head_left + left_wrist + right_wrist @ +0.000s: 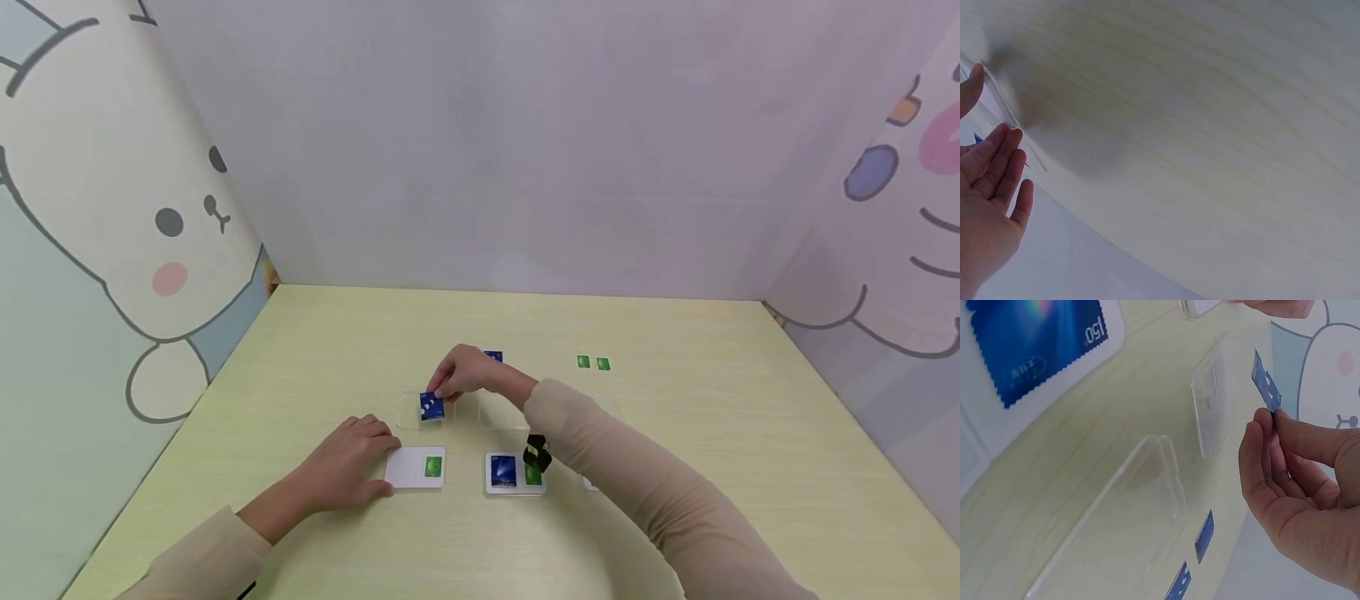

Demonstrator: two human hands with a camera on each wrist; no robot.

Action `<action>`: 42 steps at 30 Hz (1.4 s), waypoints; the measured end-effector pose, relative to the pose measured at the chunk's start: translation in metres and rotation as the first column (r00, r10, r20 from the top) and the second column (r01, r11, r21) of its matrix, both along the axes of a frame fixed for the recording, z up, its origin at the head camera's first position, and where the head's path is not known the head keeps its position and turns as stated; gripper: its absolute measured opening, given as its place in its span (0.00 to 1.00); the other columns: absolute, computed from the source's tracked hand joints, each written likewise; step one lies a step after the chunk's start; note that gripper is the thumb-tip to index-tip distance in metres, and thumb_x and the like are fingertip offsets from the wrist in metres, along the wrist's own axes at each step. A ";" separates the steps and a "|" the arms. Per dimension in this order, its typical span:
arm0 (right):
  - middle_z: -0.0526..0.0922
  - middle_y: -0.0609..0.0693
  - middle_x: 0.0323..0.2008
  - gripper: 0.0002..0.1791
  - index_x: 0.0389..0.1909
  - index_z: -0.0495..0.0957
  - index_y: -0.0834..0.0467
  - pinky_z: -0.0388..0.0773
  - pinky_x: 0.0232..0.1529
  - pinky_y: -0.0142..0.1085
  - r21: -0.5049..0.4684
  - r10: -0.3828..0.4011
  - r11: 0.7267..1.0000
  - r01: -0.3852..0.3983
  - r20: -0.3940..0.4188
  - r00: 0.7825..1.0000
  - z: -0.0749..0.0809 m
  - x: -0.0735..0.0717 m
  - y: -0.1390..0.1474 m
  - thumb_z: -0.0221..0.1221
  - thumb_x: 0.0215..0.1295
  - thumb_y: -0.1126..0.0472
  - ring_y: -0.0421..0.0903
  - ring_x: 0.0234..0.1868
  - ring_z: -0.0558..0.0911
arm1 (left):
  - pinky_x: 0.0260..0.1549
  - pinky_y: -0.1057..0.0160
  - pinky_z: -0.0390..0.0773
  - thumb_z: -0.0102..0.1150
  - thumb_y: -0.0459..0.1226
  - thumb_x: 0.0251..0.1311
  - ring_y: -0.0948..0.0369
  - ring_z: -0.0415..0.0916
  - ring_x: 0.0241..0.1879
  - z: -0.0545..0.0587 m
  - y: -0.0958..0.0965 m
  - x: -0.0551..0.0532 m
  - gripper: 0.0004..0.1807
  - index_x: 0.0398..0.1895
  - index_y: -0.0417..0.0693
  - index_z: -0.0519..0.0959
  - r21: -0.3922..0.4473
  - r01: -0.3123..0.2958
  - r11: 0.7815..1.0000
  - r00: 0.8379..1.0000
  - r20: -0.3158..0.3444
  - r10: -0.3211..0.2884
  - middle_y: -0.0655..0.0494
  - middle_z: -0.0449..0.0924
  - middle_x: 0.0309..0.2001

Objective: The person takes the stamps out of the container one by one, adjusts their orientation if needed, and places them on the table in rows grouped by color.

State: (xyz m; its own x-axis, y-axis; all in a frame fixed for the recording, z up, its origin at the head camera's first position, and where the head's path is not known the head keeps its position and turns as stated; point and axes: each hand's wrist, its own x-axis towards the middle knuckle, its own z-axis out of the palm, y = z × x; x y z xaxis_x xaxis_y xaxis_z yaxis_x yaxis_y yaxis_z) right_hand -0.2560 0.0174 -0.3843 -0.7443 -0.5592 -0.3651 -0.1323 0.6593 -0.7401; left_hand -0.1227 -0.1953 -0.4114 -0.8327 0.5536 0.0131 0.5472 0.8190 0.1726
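Note:
My right hand (461,372) pinches a dark blue stamp (432,407) with white shapes between thumb and fingertips. It hangs above a clear plastic lid (406,412) on the table; the right wrist view shows the stamp (1266,382) tilted, apart from the lid (1215,400). My left hand (341,467) touches the left side of a white case (407,468), its fingers fairly straight in the left wrist view. A green stamp (433,467) lies on that case's right side. The middle white case (516,492) bears a blue stamp (503,471) and a partly covered green stamp (533,476).
A second clear lid (498,411) lies behind the middle case. Blue stamps (1205,536) lie beyond it, mostly hidden by my right wrist in the head view. Two green stamps (593,362) lie at the back right. My right sleeve (645,483) covers most of another white case (590,484).

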 end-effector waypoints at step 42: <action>0.88 0.56 0.39 0.08 0.42 0.86 0.62 0.85 0.42 0.35 0.019 -0.029 0.999 0.031 -0.087 0.996 0.007 -0.014 -0.004 0.62 0.64 0.67 0.41 0.31 0.83 | 0.52 0.51 0.75 0.73 0.49 0.47 0.57 0.76 0.48 0.000 -0.002 0.000 0.27 0.48 0.44 0.83 0.000 0.018 1.000 1.000 -0.019 -0.018 0.54 0.84 0.46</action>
